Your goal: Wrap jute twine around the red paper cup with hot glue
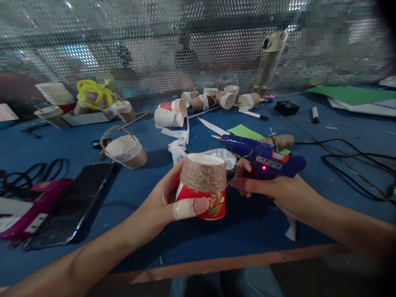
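Note:
My left hand (168, 198), a bandage around its thumb, grips a red paper cup (216, 206) above the table near its front edge. Brown twine (202, 175) is wound in tight rows around the cup's upper part; the lower red part shows bare. In my right hand (266, 187) is a blue hot glue gun (253, 150) with a red light lit. Its nozzle points left, above and behind the cup. A thin strand, probably twine, runs from the cup to my right fingertips. Behind the gun lies a twine roll (284, 142).
A twine-wrapped basket cup (126, 150), a phone (74, 202) and a magenta glue gun (46, 202) lie left. White lace (177, 148) and paper cups (168, 117) are behind my hands. A bottle (269, 66) stands by the perforated metal screen (216, 49); a black cord (340, 165) trails right.

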Tool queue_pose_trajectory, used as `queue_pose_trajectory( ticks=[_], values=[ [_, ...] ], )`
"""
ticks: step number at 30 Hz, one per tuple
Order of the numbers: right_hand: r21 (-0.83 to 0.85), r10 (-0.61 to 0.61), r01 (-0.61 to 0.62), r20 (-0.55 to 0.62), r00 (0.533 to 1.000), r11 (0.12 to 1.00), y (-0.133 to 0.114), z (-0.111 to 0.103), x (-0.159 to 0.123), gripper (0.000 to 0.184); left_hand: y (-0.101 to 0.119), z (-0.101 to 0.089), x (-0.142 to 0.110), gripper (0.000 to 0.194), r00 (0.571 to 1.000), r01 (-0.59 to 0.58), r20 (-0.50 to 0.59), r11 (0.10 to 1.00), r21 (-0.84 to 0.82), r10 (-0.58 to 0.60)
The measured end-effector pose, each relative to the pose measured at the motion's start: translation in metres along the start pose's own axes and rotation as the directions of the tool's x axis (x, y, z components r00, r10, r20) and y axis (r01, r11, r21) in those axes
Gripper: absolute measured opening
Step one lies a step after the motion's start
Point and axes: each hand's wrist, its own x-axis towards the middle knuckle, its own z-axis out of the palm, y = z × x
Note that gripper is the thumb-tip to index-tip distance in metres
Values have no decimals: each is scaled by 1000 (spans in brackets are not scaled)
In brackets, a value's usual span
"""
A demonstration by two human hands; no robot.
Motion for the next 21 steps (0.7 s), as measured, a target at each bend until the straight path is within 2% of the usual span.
queue_pose_trajectory(
  ticks=[6, 13, 21],
  values=[
    [-145, 2, 0, 18, 1000, 989, -1, 1, 2, 27, 0, -1, -1, 63, 1000, 1, 10, 1000, 26, -1],
    [-155, -6, 12, 40, 999, 988, 2, 0, 2, 25, -2, -3, -1, 68, 999, 5, 49, 1000, 23, -6],
    [-175, 15, -5, 57, 998, 985, -6, 6, 1, 26, 1, 1, -3, 75, 999, 6, 49, 999, 43, -8]
  ],
)
